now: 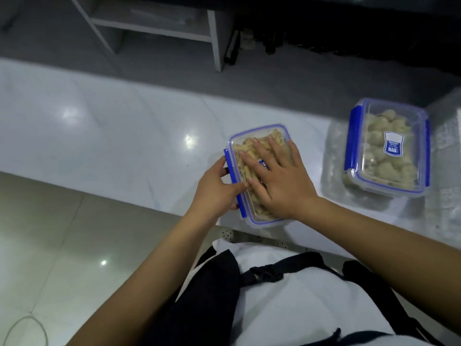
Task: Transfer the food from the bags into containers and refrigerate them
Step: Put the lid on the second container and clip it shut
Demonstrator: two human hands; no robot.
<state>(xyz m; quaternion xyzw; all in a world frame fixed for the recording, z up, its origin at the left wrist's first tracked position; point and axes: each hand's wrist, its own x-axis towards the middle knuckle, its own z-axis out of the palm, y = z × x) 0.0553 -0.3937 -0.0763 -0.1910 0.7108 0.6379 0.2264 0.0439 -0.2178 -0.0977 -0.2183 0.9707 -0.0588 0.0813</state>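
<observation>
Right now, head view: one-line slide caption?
Right hand presses the lid of the near container while left hand works its blue clip; second container sits closed alongside.

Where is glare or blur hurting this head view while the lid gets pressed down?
Head view: ceiling-light glare spots on the counter, clear of the near container; right hand and left hand sharp enough; far container slightly soft; wide-angle bending at the edges.
</observation>
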